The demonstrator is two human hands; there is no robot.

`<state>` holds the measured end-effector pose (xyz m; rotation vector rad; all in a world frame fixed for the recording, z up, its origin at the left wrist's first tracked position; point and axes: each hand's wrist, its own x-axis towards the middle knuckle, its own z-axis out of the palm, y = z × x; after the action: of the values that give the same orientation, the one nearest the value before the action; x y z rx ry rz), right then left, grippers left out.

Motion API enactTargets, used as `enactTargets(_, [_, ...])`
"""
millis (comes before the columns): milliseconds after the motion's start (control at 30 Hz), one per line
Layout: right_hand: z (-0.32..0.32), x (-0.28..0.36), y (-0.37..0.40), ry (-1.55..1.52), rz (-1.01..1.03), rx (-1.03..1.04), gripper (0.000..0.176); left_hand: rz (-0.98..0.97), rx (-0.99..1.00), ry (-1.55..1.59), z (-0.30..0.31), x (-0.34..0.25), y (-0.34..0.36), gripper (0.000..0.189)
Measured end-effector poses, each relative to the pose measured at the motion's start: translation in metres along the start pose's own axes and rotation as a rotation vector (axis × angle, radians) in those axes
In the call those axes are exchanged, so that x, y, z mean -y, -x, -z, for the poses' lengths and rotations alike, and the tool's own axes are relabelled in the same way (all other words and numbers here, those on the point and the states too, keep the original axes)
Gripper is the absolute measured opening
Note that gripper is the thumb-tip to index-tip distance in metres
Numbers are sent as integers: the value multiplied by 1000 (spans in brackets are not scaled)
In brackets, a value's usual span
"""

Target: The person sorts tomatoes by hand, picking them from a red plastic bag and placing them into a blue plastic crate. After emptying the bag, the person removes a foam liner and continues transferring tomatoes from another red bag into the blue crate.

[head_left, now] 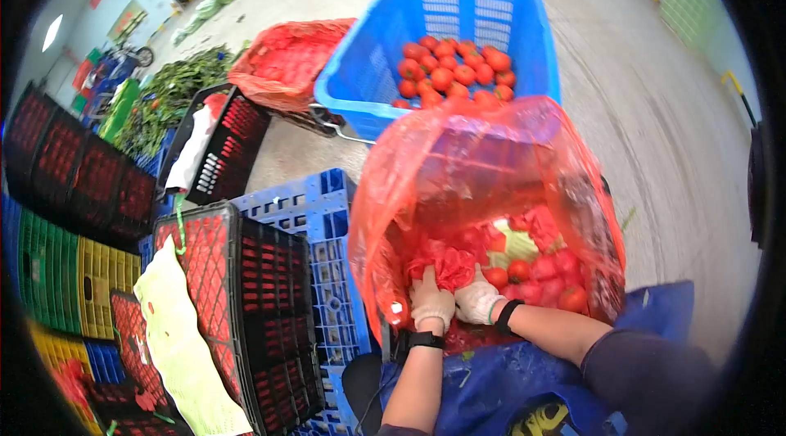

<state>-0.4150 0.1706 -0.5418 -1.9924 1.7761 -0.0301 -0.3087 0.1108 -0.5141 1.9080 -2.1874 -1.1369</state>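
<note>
Partly hidden under a thin, crinkled red plastic liner (475, 166), glossy round tomatoes (544, 272) are lying in a container whose walls are not showing. The left hand (431, 302) and right hand (477, 301), both in white knit gloves, are curling their fingers around a bunched fold of the liner (fingertips buried in the film). A slatted blue basket (368, 84) is sitting behind.
</note>
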Motion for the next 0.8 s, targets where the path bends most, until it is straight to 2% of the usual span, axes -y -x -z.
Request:
enactTargets(33, [-16, -7, 8, -16, -25, -24, 32, -9, 23, -18, -1, -5, 0, 52])
enactTargets(100, [-14, -6, 20, -49, -50, -49, 30, -24, 239, -228, 4, -12, 6, 54])
enactTargets(133, [-18, -13, 26, -179, -96, 19, 30, -32, 246, -241, 2, -14, 7, 54])
enactTargets(167, [-17, -13, 35, -313, -144, 93, 31, -16, 365, -294, -4, -16, 12, 54])
enactTargets(200, [-12, -13, 42, -319, -153, 94, 31, 0, 480, -341, -10, -20, 17, 53])
enactTargets(267, [23, -19, 51, -274, -235, 374, 34, -24, 520, -354, -19, -26, 25, 47])
enactTargets(333, [27, -51, 45, -230, -77, 597, 39, -39, 743, -164, -43, -15, 23, 44])
enactTargets(367, [46, -67, 47, -313, -131, 666, 41, -155, 788, 1, -70, 9, 17, 41])
enactTargets(400, [68, -77, 49, -402, -183, 741, 44, -154, 809, -66, -49, -13, 28, 40])
enactTargets(467, [91, -88, 49, -274, -306, 296, 45, -103, 579, -181, -23, -37, 41, 39])
enactTargets(500, [78, -106, 36, -402, -464, 231, 50, -131, 449, -269, -20, -38, 31, 39])
enactTargets(533, [45, -124, 25, -483, -560, -48, 51, -156, 312, -355, -14, -40, 20, 40])
enactTargets(567, [46, -123, 16, -615, -696, 40, 50, -271, 216, -553, 5, -53, 10, 38])
enactTargets(600, [54, -118, -6, -736, -795, 131, 49, -232, 159, -556, 3, -45, -6, 38])
enactTargets(667, [53, -85, -23, -478, -558, -284, 51, -244, 104, -759, -19, -14, -44, 31])
enactTargets(700, [31, -78, -44, -478, -662, -226, 57, -280, -37, -754, -29, -3, -50, 28])
enactTargets(733, [-92, -139, -89, -361, -330, -380, 58, -336, -157, -758, -39, 0, -56, 25])
enactTargets(767, [-157, -163, -116, -607, -581, -418, 56, -289, -216, -751, -42, -7, -54, 22])
enactTargets(800, [-54, -102, -74, -841, -740, -438, 56, -254, -257, -741, -47, -12, -49, 19])
